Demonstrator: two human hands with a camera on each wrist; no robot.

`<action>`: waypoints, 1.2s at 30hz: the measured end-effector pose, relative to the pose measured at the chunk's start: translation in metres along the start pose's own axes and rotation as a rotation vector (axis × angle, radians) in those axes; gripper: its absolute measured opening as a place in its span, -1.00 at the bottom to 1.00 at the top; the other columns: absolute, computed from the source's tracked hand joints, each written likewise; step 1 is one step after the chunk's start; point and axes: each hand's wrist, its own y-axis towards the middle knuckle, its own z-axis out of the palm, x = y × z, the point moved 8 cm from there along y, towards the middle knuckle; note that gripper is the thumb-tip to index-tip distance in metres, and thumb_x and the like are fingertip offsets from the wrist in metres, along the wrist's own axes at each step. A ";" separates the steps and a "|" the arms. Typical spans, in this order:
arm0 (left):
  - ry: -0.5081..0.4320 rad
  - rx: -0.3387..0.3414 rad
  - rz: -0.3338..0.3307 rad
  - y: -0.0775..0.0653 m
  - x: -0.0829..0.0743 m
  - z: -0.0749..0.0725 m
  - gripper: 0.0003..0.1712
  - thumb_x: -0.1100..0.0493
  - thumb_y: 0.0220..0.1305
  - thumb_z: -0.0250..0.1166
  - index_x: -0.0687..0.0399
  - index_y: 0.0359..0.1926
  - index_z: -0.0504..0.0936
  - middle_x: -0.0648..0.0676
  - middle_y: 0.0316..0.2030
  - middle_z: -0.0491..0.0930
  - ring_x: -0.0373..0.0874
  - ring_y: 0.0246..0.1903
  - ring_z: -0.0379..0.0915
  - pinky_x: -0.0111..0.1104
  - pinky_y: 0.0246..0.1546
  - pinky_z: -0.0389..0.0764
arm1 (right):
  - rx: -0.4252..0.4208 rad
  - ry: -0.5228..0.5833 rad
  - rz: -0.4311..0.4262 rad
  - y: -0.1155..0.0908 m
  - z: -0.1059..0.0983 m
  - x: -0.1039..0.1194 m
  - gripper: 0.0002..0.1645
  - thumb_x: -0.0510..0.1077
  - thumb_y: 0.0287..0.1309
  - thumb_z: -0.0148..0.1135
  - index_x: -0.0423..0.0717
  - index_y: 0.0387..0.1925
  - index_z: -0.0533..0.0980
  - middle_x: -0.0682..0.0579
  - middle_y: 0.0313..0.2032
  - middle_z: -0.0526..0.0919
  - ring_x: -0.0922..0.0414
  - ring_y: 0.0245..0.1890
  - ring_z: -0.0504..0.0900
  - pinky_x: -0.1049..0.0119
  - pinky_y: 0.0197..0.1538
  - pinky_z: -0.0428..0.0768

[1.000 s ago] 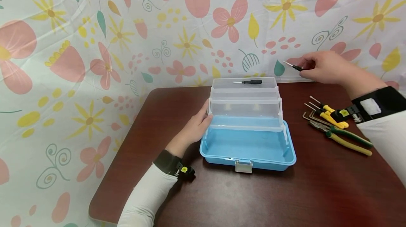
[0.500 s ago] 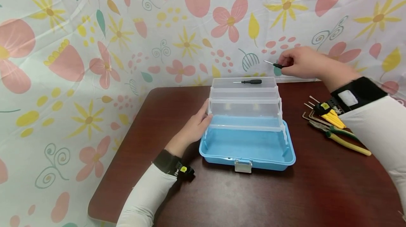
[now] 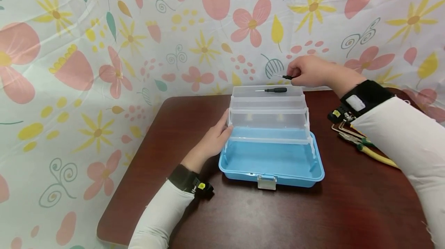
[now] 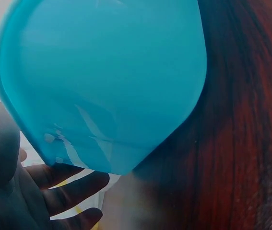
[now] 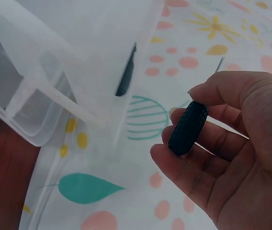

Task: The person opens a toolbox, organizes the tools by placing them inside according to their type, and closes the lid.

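Note:
A light-blue toolbox stands open on the table, its clear stepped trays raised at the back. My left hand rests against its left side; in the left wrist view, relaxed fingers show past the edge of the blue wall. Above the trays' back right corner, my right hand pinches a small screwdriver by its black handle, shaft pointing left. Another black-handled screwdriver lies in the top tray, just below and left of that hand.
On the right of the table lie L-shaped hex keys and green-and-yellow pliers, partly covered by the right sleeve. A flower-patterned cloth hangs directly behind the dark wooden table.
My right hand has carried the screwdriver leftward, close to the top tray. Its forearm now covers the yellow-handled screwdrivers. The left hand and toolbox have stayed put.

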 end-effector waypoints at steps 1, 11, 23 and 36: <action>-0.001 -0.001 0.002 0.000 0.000 0.000 -0.23 -0.21 0.62 -0.13 -0.43 0.66 -0.26 0.20 0.25 0.58 0.04 0.13 0.60 0.00 0.12 0.66 | 0.016 0.003 0.001 0.001 0.003 0.001 -0.82 -0.24 0.13 0.24 -0.11 -0.22 0.68 0.00 -0.33 0.71 0.09 -0.33 0.56 0.16 -0.16 0.52; 0.007 -0.013 -0.013 -0.001 0.003 -0.001 -0.24 -0.24 0.61 -0.13 -0.56 0.64 -0.28 0.18 0.28 0.56 0.04 0.16 0.59 0.03 0.14 0.65 | 0.101 0.009 -0.019 0.018 0.030 0.018 -0.81 -0.24 0.10 0.23 -0.11 -0.22 0.66 -0.04 -0.28 0.74 0.03 -0.25 0.61 0.07 -0.12 0.57; 0.010 -0.011 0.006 -0.001 -0.001 0.000 -0.22 -0.22 0.62 -0.12 -0.45 0.66 -0.27 0.20 0.24 0.58 0.01 0.12 0.59 -0.03 0.10 0.66 | 0.150 0.056 0.004 0.034 0.053 0.030 -0.75 -0.24 0.16 0.21 -0.17 -0.13 0.65 -0.14 -0.11 0.74 -0.06 -0.12 0.64 -0.04 0.02 0.61; -0.001 -0.007 0.006 0.000 -0.002 0.002 -0.23 -0.20 0.62 -0.12 -0.41 0.67 -0.25 0.19 0.22 0.60 0.00 0.13 0.60 -0.01 0.12 0.65 | 0.156 0.069 0.029 0.043 0.062 0.028 -0.76 -0.27 0.15 0.20 -0.15 -0.15 0.66 -0.12 -0.13 0.75 -0.04 -0.16 0.62 0.00 0.00 0.61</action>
